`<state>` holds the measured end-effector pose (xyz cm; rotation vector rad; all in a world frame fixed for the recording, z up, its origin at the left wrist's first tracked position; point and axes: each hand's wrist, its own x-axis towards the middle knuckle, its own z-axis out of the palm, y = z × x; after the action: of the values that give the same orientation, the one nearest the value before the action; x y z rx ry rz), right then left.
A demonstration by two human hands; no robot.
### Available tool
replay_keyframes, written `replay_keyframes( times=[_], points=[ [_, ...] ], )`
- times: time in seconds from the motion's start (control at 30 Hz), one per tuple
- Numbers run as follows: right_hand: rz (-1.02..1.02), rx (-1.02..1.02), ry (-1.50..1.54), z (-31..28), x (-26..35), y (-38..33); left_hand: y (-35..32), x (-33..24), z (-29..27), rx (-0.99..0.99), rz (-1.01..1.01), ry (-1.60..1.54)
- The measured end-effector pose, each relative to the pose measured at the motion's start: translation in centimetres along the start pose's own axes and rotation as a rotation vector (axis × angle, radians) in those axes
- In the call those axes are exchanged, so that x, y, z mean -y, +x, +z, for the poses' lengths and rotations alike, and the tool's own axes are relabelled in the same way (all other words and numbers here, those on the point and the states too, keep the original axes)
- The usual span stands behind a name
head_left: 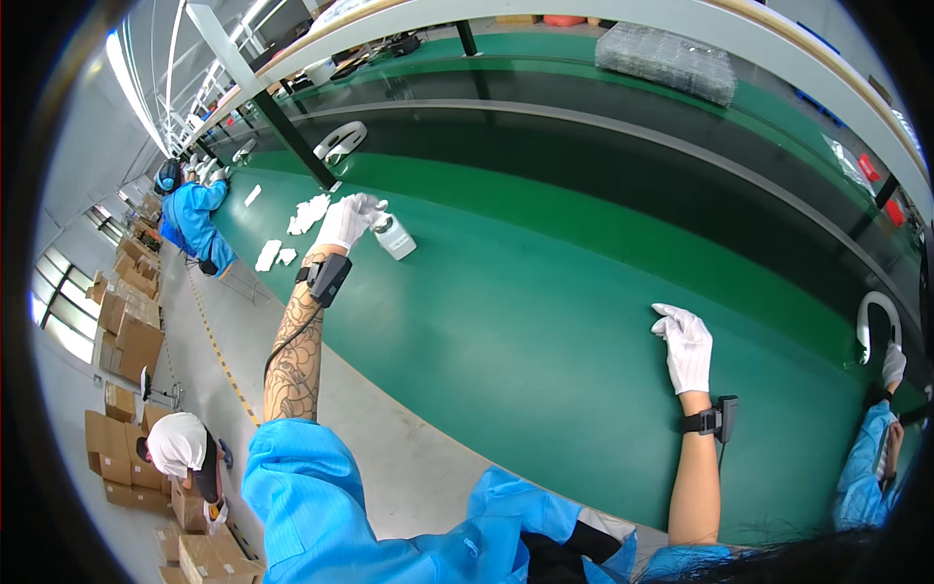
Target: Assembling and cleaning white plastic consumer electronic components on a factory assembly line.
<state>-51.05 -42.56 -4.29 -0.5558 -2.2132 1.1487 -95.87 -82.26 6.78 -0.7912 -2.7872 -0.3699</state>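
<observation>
1. Here's the left grip, white-gloved, fingers bent at the top of a small, pale, square-sided bottle on the green counter; whether they clasp it or merely touch it, I can't make out.
2. That bottle looks like stiff plastic, probably light, likely heavier if filled (the contents don't show!), and its smooth walls could slip under glove fabric.
3. Best hold, I'd say: the two flat sides, just below the shoulder, squeezing gently.
4. Hidden now: the neck and any cap, lost behind white fingers against white.
5. Over to the right grip, well apart from the bottle: loosely curled, nothing visible in it, fingertip gap unclear.
6. Farther out, crumpled white scraps lie near the left grip, cloth or paper uncertain; at far right, a co-worker's sleeve runs into the dark rim.
</observation>
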Motion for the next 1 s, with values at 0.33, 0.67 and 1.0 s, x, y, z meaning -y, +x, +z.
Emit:
replay_keyframes(
  times=[0.33,0.67,1.0],
  points=[
    [0.013,0.011,-0.022,-0.5,2.0,-0.5,0.6,0.6,0.7,-0.019,0.043,0.043],
    [0.019,0.01,0.002,-0.2,1.0,-0.5,-1.0,-3.4,-3.1,-0.004,-0.075,0.229],
    [0.006,-0.004,0.007,-0.1,1.1,-0.4,-0.1,-1.4,-1.1,-0.05,-0.022,0.324]
  ],
)
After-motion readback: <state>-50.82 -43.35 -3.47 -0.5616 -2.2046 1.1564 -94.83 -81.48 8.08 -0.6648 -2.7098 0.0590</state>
